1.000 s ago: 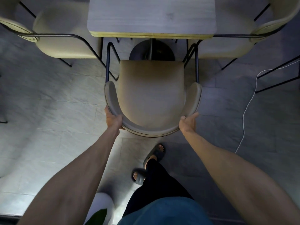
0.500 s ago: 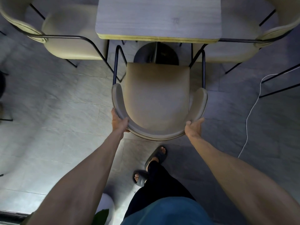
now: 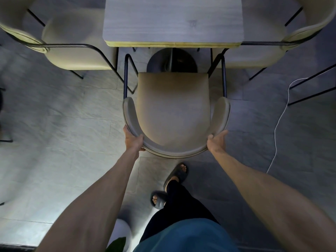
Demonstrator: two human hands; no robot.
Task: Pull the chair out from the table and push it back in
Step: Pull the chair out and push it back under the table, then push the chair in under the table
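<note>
The chair (image 3: pixel 173 113) stood on the tiled floor (image 3: pixel 60 135) in front of the table (image 3: pixel 172 20), its seat front just short of the table's near edge and fully out from under the top. The left hand (image 3: pixel 133 140) gripped the left curve of the backrest, thumb over the rim and fingers (image 3: pixel 142 149) wrapped beneath it. The right hand (image 3: pixel 217 141) lay flat and open against the right curve of the backrest, palm turned to it, fingers spread rather than closed around it. Between the chair and the table, the table's round dark base (image 3: pixel 171 62) sat on the floor directly ahead of the seat. A pale chair on the left (image 3: pixel 72 46) and a pale chair on the right (image 3: pixel 263 50) were tucked at the table's sides, their black frame bars close beside the middle chair's front legs. A white cable (image 3: pixel 278 122) trailed across the floor to the right, well clear of the chair. The person's feet, in dark sandals (image 3: pixel 177 174), stood just behind the backrest.
</note>
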